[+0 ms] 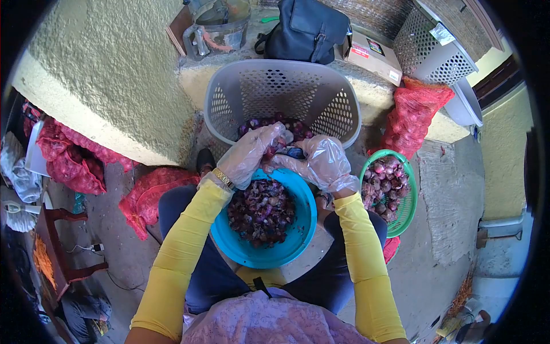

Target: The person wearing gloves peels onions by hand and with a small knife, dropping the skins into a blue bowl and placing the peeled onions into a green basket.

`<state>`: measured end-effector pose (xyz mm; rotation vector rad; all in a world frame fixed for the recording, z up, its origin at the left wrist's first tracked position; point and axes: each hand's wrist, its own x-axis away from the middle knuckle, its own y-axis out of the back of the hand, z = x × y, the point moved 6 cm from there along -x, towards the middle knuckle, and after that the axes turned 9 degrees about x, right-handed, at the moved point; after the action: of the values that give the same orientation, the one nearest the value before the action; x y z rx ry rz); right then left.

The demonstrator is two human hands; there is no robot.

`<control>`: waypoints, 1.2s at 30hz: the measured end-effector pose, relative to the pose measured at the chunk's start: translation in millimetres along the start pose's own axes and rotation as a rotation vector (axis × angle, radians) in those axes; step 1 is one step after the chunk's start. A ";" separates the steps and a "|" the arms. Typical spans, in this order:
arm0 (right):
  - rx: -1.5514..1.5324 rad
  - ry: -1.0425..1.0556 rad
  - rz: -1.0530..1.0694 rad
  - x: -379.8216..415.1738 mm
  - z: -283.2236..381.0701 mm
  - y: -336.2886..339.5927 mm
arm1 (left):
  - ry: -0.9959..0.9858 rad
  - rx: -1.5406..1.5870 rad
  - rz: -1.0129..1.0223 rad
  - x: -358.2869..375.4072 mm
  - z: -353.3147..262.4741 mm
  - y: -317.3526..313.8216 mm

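Both my hands wear clear plastic gloves over yellow sleeves. My left hand (250, 153) and my right hand (324, 163) meet above the far rim of a blue bowl (298, 241) on my lap, closed together on a small red onion (274, 151) and a dark-handled knife (293, 152). The bowl holds purple onion skins and trimmings. Just beyond my hands stands a grey perforated basket (229, 103) with red onions at its bottom.
A green colander (410, 215) of peeled onions sits on the ground to my right. Red mesh sacks (417, 112) lie right and left (74, 160). On the ledge behind are a black bag (306, 28), a box (375, 54) and a metal pot (220, 26).
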<state>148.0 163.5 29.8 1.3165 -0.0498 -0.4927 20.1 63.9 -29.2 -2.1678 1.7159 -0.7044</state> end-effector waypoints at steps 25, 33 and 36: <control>-0.146 0.076 0.007 2.0 8.2 6.0 | 0.165 0.122 -0.046 0.5 -5.9 7.5; -0.098 -0.020 -0.097 3.6 -5.3 5.6 | 0.191 0.208 0.017 0.3 7.4 0.7; -0.076 -0.004 -0.089 3.1 -6.0 2.7 | 0.199 0.193 0.014 -0.7 8.4 -1.2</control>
<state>153.5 168.2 30.0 1.2466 0.0238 -0.5678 25.5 64.3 -35.7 -2.0095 1.6756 -1.0670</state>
